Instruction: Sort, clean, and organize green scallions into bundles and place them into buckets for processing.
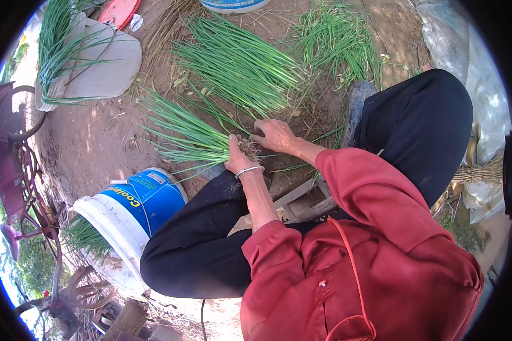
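Note:
My left hand (pixel 240 158) is closed around a bunch of green onions or similar slim-leaved alliums (pixel 190 134). Their leaves fan out to the left, and the brown fibrous roots (pixel 250 148) stick out on the right of my fist. Just beyond the roots is my right hand (pixel 276 134), its fingers bent toward the bunch. A few loose stalks (pixel 215 108) run toward its fingertips; whether it grips one is unclear. A large pile of aligned green stalks (pixel 243 64) lies on the soil in front of both hands.
A more tangled heap of greens (pixel 335 40) is at the upper right. On the left, a blue-and-white bucket (pixel 147 194) lies tipped with greens inside. More greens (pixel 57 51) rest on a pale plastic piece (pixel 106 64). Beneath me is a wooden stool (pixel 298 198).

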A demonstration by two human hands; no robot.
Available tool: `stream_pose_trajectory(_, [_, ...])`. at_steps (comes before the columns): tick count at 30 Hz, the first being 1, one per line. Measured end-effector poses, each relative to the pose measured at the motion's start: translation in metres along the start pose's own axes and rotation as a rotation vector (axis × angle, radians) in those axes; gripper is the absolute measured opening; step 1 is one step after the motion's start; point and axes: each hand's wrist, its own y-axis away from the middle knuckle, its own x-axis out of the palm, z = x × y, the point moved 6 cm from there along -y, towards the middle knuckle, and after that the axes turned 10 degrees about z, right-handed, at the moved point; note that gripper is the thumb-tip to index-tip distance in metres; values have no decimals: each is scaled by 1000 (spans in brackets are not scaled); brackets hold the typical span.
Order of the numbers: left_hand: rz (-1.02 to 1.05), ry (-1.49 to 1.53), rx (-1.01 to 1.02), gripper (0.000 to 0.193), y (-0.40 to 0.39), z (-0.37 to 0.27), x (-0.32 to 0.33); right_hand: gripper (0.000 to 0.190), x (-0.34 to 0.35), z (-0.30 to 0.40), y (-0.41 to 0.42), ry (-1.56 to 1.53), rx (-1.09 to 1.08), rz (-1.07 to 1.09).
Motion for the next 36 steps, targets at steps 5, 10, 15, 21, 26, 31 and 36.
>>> stream_pose_trajectory(5, [-108,-84,21,13,2,-2,-9,24,-20,-12,-7,150,179,-230])
stream_pose_trajectory(10, [-64,-102,3,12,-1,4,-8,23,-24,-29,-14,158,211,-206])
stream_pose_trajectory(15, [-50,-61,-37,13,-2,11,-12,24,-25,-26,-10,217,233,-158])
stream_pose_trajectory(21, [-23,-53,-48,12,0,16,-12,28,-29,-28,-4,243,226,-201])
stream_pose_trajectory(26, [29,-90,-114,20,-7,24,-21,24,-12,3,-7,-343,55,-82])
stream_pose_trajectory(31, [94,0,-256,33,-7,32,-15,25,-3,26,4,-159,-160,-121])
stream_pose_trajectory(36, [103,71,-324,31,-12,36,-20,23,-13,20,-3,-143,-136,-117])
